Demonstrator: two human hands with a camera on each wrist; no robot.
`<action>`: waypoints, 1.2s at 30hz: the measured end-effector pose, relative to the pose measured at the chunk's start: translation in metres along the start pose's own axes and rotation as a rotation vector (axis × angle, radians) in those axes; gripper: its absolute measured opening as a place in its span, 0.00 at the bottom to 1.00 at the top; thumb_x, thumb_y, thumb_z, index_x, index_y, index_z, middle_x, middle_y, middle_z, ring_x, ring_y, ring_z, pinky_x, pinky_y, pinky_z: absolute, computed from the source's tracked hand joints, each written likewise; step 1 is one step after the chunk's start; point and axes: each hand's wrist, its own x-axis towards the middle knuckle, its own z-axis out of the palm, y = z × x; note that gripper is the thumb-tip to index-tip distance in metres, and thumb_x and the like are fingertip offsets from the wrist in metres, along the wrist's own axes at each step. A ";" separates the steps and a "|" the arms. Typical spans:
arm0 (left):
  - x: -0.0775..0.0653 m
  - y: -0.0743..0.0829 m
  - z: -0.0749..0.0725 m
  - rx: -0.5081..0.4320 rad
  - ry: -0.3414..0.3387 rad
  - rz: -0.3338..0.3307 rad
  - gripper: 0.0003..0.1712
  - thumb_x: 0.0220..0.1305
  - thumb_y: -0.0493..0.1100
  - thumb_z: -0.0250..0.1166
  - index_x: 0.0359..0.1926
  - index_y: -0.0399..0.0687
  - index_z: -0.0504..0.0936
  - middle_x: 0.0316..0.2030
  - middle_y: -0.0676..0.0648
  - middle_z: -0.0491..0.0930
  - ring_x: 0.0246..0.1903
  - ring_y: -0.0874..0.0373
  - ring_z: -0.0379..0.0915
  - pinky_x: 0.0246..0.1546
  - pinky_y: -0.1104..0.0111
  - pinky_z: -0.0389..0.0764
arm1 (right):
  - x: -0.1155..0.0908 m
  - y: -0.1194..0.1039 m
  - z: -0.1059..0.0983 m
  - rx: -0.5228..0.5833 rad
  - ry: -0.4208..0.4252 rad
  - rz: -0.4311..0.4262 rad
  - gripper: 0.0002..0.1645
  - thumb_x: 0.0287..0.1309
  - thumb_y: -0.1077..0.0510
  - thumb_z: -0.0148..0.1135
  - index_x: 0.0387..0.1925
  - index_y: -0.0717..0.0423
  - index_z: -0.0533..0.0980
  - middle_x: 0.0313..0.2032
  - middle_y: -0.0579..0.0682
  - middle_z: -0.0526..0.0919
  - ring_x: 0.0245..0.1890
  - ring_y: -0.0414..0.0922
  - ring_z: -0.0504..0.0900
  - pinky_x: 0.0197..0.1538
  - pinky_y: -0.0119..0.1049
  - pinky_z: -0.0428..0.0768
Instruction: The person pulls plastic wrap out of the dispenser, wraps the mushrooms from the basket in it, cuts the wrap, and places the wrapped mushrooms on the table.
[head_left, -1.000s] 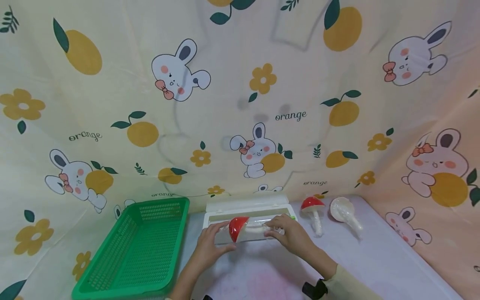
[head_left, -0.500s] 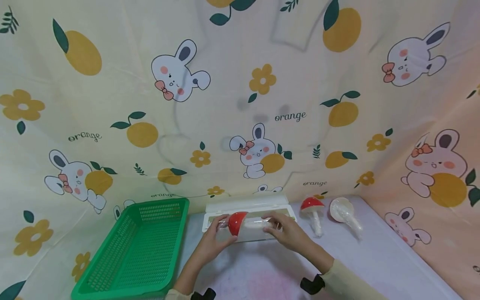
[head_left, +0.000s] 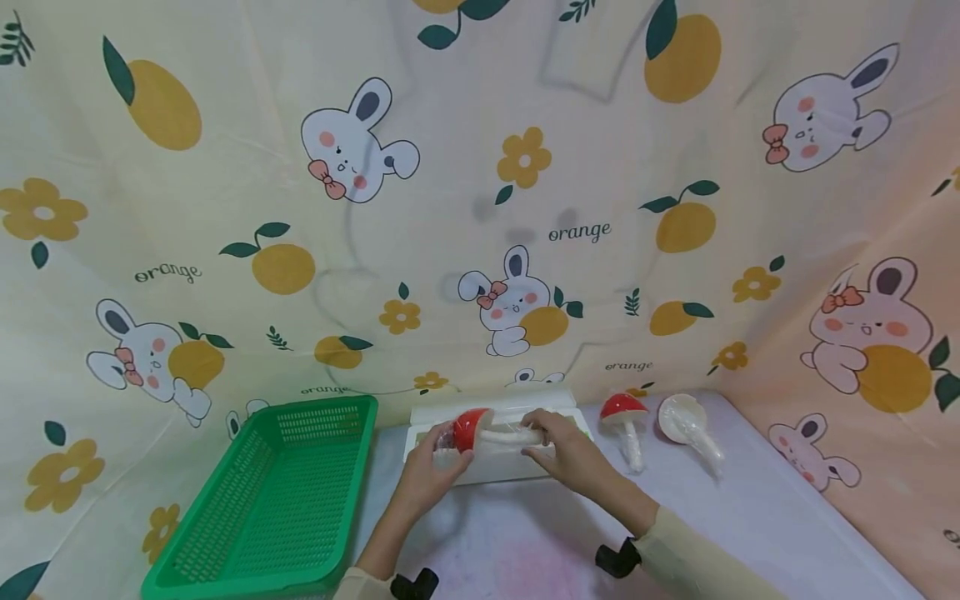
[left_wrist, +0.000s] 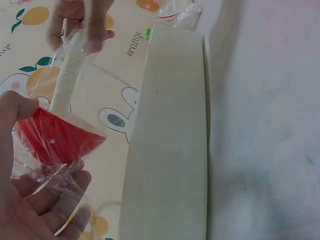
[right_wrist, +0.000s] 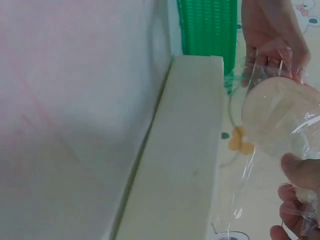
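A toy mushroom with a glossy red cap and a white stem, wrapped in clear plastic, is held sideways by both hands over a long white box. My left hand grips the cap end, its thumb on the cap in the left wrist view. At the far end, my right hand pinches the wrapped stem. The cap's pale underside faces the right wrist camera through loose plastic. The box's lid stands raised at the back; the held mushroom and hands hide much of its inside.
To the left lies a green slotted basket. Right of the box are two more wrapped mushrooms: one shows its red cap, the other its pale underside. A printed cloth hangs behind the white table.
Both hands have lifted the mushroom slightly and carried it a little farther toward the back of the box. The mushrooms on the table, the box and the basket have stayed put.
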 end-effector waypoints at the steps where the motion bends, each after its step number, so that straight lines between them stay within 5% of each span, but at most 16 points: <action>1: 0.001 0.001 0.000 -0.009 0.005 0.000 0.38 0.70 0.56 0.73 0.74 0.46 0.74 0.65 0.38 0.81 0.67 0.36 0.75 0.64 0.33 0.75 | 0.002 -0.001 -0.002 -0.002 0.022 -0.018 0.26 0.58 0.59 0.82 0.54 0.50 0.78 0.43 0.42 0.84 0.41 0.41 0.79 0.47 0.40 0.86; 7: 0.006 0.009 -0.002 -0.038 0.029 0.001 0.38 0.71 0.56 0.73 0.74 0.46 0.74 0.64 0.39 0.82 0.66 0.37 0.77 0.65 0.38 0.77 | 0.013 -0.003 -0.016 -0.042 0.073 -0.028 0.21 0.55 0.57 0.84 0.49 0.47 0.84 0.42 0.41 0.85 0.42 0.41 0.81 0.48 0.41 0.88; 15: 0.015 0.019 -0.008 -0.061 0.035 0.012 0.36 0.71 0.55 0.73 0.72 0.45 0.75 0.64 0.40 0.83 0.62 0.41 0.81 0.59 0.49 0.84 | 0.031 -0.004 -0.035 -0.008 0.041 -0.012 0.22 0.55 0.55 0.84 0.52 0.49 0.89 0.43 0.45 0.89 0.45 0.46 0.84 0.50 0.44 0.89; 21: 0.022 0.030 -0.014 -0.088 0.027 0.009 0.38 0.71 0.54 0.74 0.75 0.46 0.73 0.68 0.40 0.80 0.66 0.41 0.78 0.62 0.48 0.82 | 0.041 0.000 -0.042 0.011 0.034 -0.015 0.21 0.56 0.56 0.83 0.53 0.51 0.90 0.43 0.46 0.89 0.44 0.47 0.84 0.50 0.51 0.88; 36: 0.031 0.050 -0.019 -0.043 0.101 0.011 0.40 0.70 0.56 0.74 0.76 0.47 0.73 0.69 0.40 0.80 0.68 0.40 0.76 0.64 0.45 0.80 | 0.058 -0.005 -0.055 0.028 0.076 0.004 0.20 0.60 0.55 0.80 0.55 0.49 0.89 0.43 0.46 0.90 0.42 0.44 0.82 0.47 0.42 0.87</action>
